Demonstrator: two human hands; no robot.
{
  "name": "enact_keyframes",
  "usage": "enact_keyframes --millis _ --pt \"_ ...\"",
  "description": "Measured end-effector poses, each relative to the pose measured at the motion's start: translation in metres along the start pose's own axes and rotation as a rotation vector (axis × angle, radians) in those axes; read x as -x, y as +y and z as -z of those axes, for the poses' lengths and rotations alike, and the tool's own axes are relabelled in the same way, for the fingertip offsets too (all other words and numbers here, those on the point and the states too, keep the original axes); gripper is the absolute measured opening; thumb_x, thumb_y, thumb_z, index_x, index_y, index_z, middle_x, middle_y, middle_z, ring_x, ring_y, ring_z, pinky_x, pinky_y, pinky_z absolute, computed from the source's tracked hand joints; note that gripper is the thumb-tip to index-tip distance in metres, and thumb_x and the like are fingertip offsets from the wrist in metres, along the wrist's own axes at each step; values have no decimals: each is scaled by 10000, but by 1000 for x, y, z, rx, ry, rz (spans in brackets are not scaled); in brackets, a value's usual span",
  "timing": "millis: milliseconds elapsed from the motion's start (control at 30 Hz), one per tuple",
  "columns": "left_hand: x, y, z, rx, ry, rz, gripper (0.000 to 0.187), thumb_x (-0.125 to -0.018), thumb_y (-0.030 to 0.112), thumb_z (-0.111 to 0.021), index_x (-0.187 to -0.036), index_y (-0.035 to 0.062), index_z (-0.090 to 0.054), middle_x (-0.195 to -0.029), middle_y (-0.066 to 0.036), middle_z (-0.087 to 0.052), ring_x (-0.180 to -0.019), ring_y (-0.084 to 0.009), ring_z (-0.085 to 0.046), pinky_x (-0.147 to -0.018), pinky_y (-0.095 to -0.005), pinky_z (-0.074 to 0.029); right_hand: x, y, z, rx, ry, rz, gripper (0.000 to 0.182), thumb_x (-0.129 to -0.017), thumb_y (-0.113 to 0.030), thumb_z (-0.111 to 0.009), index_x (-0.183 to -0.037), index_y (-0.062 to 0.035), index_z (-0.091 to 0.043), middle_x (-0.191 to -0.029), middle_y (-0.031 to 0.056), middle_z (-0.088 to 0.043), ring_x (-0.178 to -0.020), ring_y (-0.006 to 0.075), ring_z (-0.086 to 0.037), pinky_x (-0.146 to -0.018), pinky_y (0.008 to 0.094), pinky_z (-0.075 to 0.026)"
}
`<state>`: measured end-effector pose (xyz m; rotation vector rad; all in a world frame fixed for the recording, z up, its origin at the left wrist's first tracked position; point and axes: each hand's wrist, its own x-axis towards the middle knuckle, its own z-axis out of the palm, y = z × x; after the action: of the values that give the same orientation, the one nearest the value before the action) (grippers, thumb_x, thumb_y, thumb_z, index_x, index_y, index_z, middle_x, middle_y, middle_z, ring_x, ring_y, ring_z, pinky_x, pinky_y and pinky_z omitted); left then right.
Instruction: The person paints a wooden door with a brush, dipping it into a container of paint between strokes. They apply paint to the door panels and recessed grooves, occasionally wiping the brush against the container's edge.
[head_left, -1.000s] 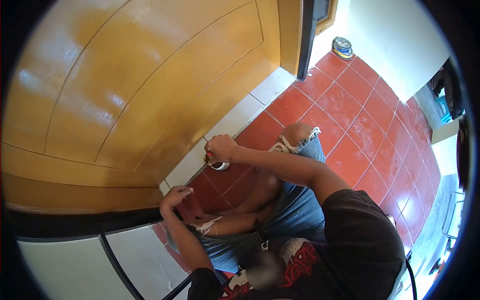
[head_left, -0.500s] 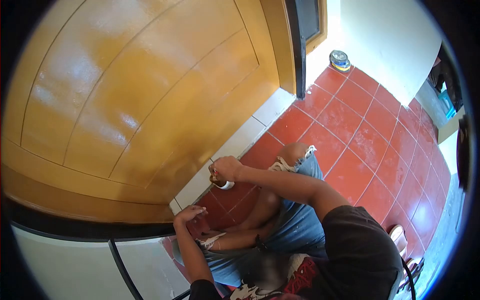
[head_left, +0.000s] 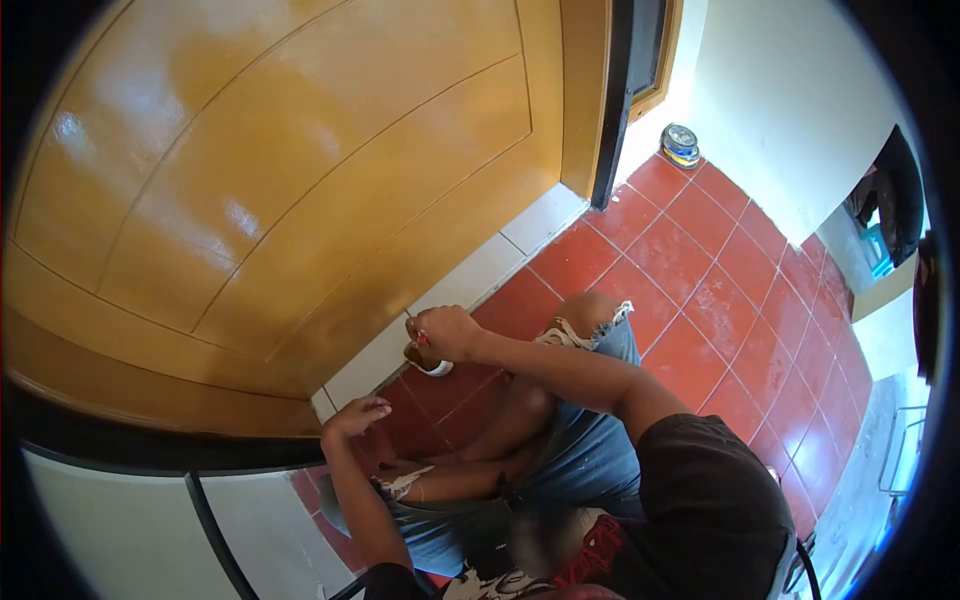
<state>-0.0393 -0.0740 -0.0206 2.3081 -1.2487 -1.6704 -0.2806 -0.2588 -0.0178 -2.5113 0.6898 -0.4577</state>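
Note:
My right hand (head_left: 445, 333) is closed around a thin tool with a red part, its tip in a small white cup (head_left: 428, 364) of brown liquid on the floor. That cup sits beside the white threshold tiles (head_left: 470, 277), below a glossy varnished wooden door (head_left: 280, 180). My left hand (head_left: 352, 415) rests fingertips-down on the red tiled floor (head_left: 700, 250) near the door's lower corner, holding nothing. I am crouched, knees in torn blue jeans (head_left: 600, 340).
A round tin (head_left: 682, 144) stands on the floor by the white wall at the far right of the door frame (head_left: 612, 90). A white panel with dark lines (head_left: 120, 530) fills the lower left. Red tiles stretch away to the right.
The view has shifted slightly. My right hand stays at the cup and my left hand has spread a little on the floor.

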Motion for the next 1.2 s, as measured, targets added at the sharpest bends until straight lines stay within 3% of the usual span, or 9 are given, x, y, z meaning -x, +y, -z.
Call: enact_keyframes --millis 133,200,300,400,433,567,767,1133,1200 --pt "0 -11 3 24 51 -155 420 -915 408 -665 -1231 134 -628 -1080 -19 -668 -960 -139 -599 -779 -310 -494 -2 -10 14 -34 -34 -79 194 -795 -243 -642 -944 -122 -669 -871 138 -694 -840 336 -679 -716 458 -547" --pt "-6 -18 2 9 119 -222 515 -891 429 -701 -1251 71 -616 -1079 -105 -676 -1011 -209 -616 -926 -336 -469 -4 -18 27 -25 -46 -113 212 -802 -254 -645 -970 -129 -680 -874 142 -694 -846 340 -678 -729 464 -546" --pt "4 -8 1 18 121 -188 534 -897 429 -691 -1268 57 -598 -1135 -144 -665 -1079 -235 -611 -969 -357 -459 -3 -20 38 25 -101 -156 241 -813 -257 -646 -1020 -143 -694 -891 149 -700 -862 349 -676 -757 477 -542" --pt "-12 -25 -3 -18 159 -302 487 -917 363 -677 -1262 38 -564 -1166 -89 -635 -1089 -204 -572 -985 -355 -448 -5 -3 26 12 -131 -99 229 -819 -206 -642 -1030 -148 -711 -912 158 -708 -874 356 -676 -785 466 -544" --pt "-8 -24 -8 110 168 -281 634 -903 451 -670 -1313 -14 -534 -1323 -195 -585 -1236 -283 -549 -1050 -387 -419 -7 10 12 96 -146 -71 158 -832 -166 -638 -952 -115 -727 -911 163 -708 -863 342 -680 -769 445 -553" --pt "-14 -31 -4 -17 211 -234 630 -871 499 -668 -1306 56 -559 -1295 -215 -593 -1218 -338 -559 -1023 -396 -433 -13 2 15 -160 -73 -138 339 -859 -397 -701 -803 -62 -717 -712 199 -653 -702 392 -651 -646 467 -515" --pt "11 -10 0 -23 241 -153 639 -889 511 -664 -1329 67 -530 -1170 -207 -641 -1119 -306 -593 -959 -391 -460 -17 -17 14 -108 -70 -136 266 -866 -334 -706 -872 -69 -726 -729 173 -678 -698 358 -664 -655 427 -532" --pt "4 -19 -1 -58 290 -247 634 -880 502 -674 -1319 66 -539 -1211 -211 -635 -1129 -318 -602 -943 -404 -473 -23 -5 1 -112 4 -25 267 -874 -320 -710 -861 -54 -726 -737 155 -691 -693 324 -679 -669 395 -536" --pt "-1 -24 -4 -68 301 -220 635 -879 502 -673 -1318 63 -540 -1222 -219 -627 -1142 -321 -596 -957 -401 -466 -24 -13 9 -238 -55 -150 299 -874 -328 -718 -819 -35 -724 -709 153 -687 -654 297 -680 -639 379 -531"
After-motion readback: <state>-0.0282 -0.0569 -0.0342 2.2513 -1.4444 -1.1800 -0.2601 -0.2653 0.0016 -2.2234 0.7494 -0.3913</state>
